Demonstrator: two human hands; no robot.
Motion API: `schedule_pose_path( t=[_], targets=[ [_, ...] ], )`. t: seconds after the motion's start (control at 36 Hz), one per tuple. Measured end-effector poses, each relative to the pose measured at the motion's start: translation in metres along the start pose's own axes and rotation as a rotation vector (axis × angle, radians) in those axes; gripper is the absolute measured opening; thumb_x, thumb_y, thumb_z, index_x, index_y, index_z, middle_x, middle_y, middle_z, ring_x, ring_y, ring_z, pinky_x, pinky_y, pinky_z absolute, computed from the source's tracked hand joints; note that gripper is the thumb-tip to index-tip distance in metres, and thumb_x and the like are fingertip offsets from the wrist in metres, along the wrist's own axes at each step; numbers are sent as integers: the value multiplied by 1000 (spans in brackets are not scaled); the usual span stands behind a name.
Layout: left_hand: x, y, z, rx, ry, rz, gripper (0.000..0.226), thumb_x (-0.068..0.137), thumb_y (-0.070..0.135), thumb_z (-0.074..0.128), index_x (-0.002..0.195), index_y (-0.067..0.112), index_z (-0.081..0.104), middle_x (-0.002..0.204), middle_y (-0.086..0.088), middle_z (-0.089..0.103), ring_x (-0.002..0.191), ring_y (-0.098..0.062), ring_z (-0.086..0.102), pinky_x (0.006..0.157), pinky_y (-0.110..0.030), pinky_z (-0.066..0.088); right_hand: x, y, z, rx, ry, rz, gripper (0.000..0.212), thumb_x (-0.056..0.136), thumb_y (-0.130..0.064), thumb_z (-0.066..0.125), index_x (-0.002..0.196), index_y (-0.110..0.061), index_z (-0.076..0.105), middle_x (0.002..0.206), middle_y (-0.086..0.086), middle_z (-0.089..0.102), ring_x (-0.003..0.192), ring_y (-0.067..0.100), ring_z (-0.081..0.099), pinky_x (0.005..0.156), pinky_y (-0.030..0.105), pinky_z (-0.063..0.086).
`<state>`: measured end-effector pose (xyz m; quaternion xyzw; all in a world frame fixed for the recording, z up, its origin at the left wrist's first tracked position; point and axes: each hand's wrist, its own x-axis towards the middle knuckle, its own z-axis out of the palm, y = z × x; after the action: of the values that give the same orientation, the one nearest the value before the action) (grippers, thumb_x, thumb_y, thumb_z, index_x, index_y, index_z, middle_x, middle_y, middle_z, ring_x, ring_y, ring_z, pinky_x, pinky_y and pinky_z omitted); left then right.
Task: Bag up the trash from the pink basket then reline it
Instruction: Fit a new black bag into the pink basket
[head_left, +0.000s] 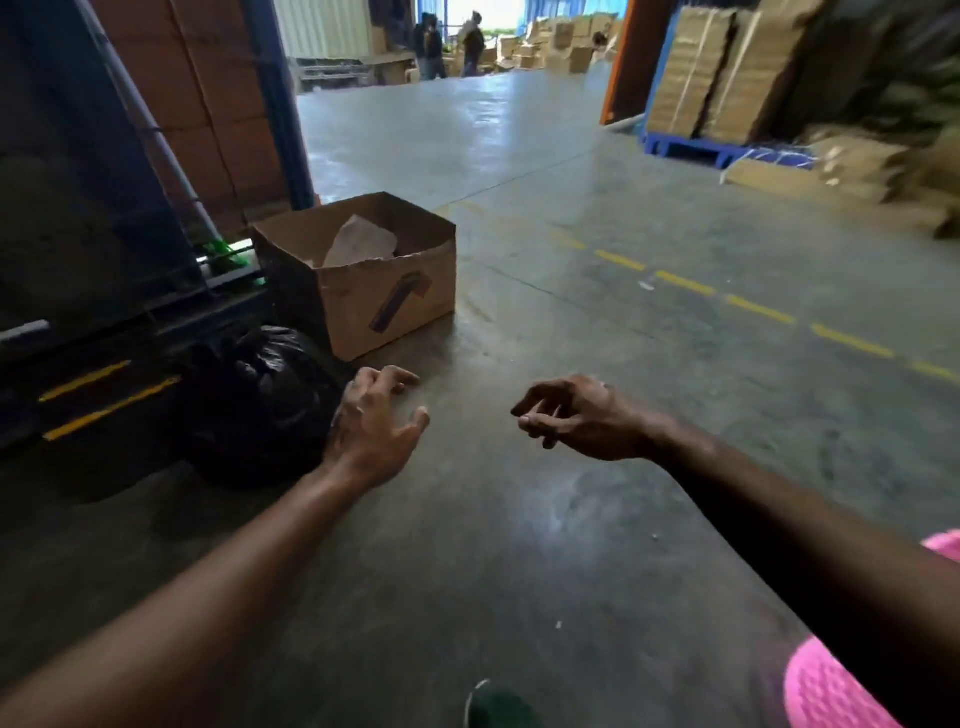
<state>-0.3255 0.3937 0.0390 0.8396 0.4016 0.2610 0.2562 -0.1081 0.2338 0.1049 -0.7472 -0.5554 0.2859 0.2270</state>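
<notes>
A full black trash bag (260, 405) lies on the concrete floor at the left, against a dark blue rack. My left hand (371, 423) hovers just right of the bag, fingers spread and holding nothing. Further right, my right hand (576, 418) is out over bare floor, fingers loosely curled and apart, also holding nothing. The pink basket (826, 691) shows only as a mesh edge at the bottom right corner, mostly hidden behind my right forearm.
An open cardboard box (374, 291) with crumpled paper inside stands behind the bag. Stacked cartons on a blue pallet (711, 98) line the right side. A dashed yellow line (753, 306) crosses the floor. People stand far back near the doorway (447, 47). A dark shoe (498, 709) shows below.
</notes>
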Motion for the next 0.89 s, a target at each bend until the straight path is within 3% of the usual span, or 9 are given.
schedule_pose_path(
  t=[0.11,0.25,0.36,0.47,0.56,0.75,0.83,0.89],
  targets=[
    [-35,73,40,-43,-147,168,28,88,32,72,115,30,66,110,3,58,112,-21,58,89,-33,46,-121,19,-53,-44,139,101,21,96,-29,67,111,-16,74,92,3,79,79,20,78,74,32,60],
    [-100,183,98,-135,-314,352,22,89,34,69,111,31,69,107,6,61,105,-22,63,83,-35,46,-271,51,-98,-48,354,241,23,97,-21,66,113,-6,73,93,13,79,78,24,77,66,21,57],
    [-151,247,135,-195,-460,541,30,80,52,54,103,37,67,99,10,61,100,-20,63,89,-42,51,-344,86,-110,-33,474,337,21,96,-18,67,111,-4,73,90,14,78,73,27,76,64,22,56],
    [-207,310,166,-201,-597,728,30,82,44,58,106,30,70,100,8,63,100,-17,62,92,-35,49,-417,133,-111,14,606,433,13,94,-16,68,102,-8,74,83,13,78,67,24,75,71,34,59],
    [-244,349,194,-192,-661,856,31,83,44,60,106,26,71,100,5,66,98,-19,64,89,-39,52,-464,169,-108,53,702,486,8,94,-15,69,98,-11,75,79,12,76,64,21,73,70,35,60],
    [-326,415,269,36,-757,1011,60,74,72,59,117,30,62,109,4,65,106,-25,62,90,-44,51,-573,272,-86,169,925,678,7,89,-17,70,85,-16,76,74,5,76,64,21,73,72,37,60],
    [-339,425,294,230,-742,1053,68,75,77,55,125,30,57,119,2,64,112,-27,63,91,-41,49,-604,318,-69,348,1082,787,17,89,-16,68,73,-20,72,71,6,73,59,20,68,62,32,56],
    [-344,429,311,299,-741,1035,61,80,75,55,122,31,58,120,3,66,108,-27,67,85,-38,49,-622,353,-52,488,1190,878,23,91,-12,64,69,-19,66,68,8,68,51,17,61,49,21,48]
  ],
)
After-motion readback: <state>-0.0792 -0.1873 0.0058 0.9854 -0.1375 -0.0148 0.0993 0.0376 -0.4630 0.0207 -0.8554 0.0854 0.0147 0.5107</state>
